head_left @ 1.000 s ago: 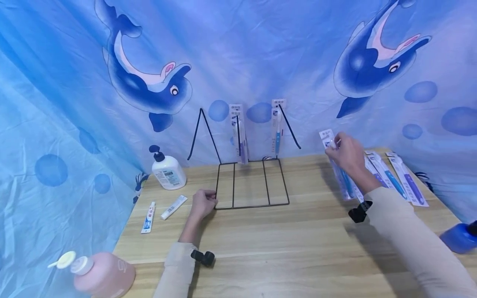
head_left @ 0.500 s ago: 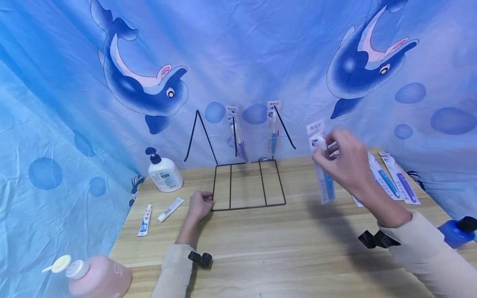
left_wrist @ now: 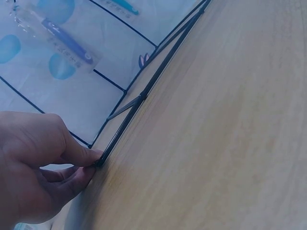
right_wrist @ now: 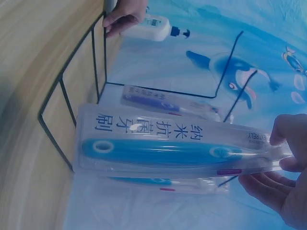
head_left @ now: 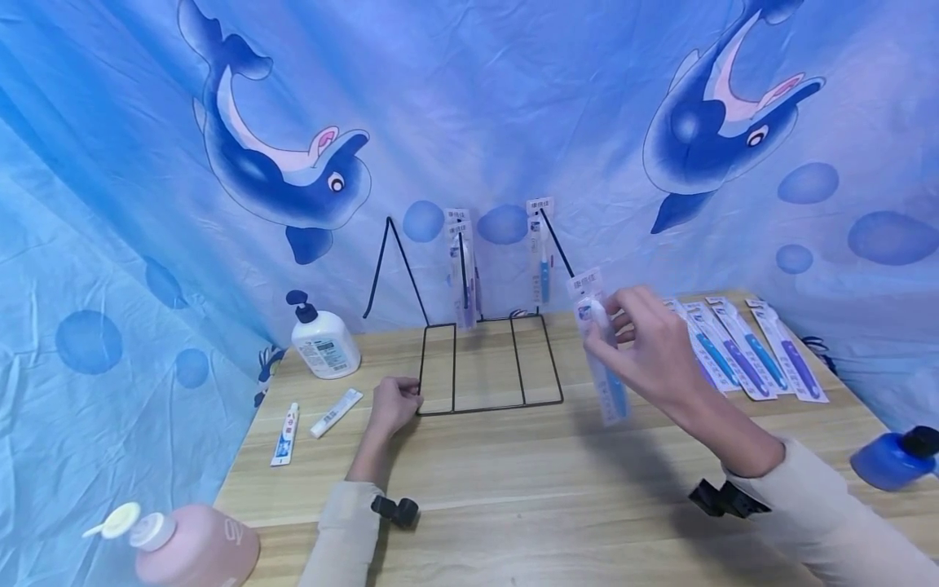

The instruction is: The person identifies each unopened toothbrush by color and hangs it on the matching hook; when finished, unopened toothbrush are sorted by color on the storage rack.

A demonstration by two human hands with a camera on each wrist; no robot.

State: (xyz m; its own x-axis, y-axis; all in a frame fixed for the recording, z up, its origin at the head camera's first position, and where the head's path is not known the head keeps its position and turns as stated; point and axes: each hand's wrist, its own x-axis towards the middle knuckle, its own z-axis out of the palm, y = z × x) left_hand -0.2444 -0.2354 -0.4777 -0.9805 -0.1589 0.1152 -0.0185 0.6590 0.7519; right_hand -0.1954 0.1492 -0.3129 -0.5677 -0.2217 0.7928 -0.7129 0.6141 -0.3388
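Observation:
My right hand pinches a packaged blue toothbrush near its head end, holding it above the table to the right of a black wire rack. My left hand pinches the front left corner of the rack's base; in the left wrist view thumb and fingertips meet on the wire. From the rack's middle hook hang packaged purple toothbrushes, one behind another. A packaged blue toothbrush hangs on the right hook. The left hook bears nothing.
Several packaged toothbrushes lie fanned at the table's right. A white pump bottle and two small tubes are on the left. A pink pump bottle stands front left, a blue bottle at the right edge.
My right hand has lifted the blue toothbrush from the fanned group and carried it left toward the rack. The left hand stays on the rack's corner. The hanging purple toothbrushes swing slightly.

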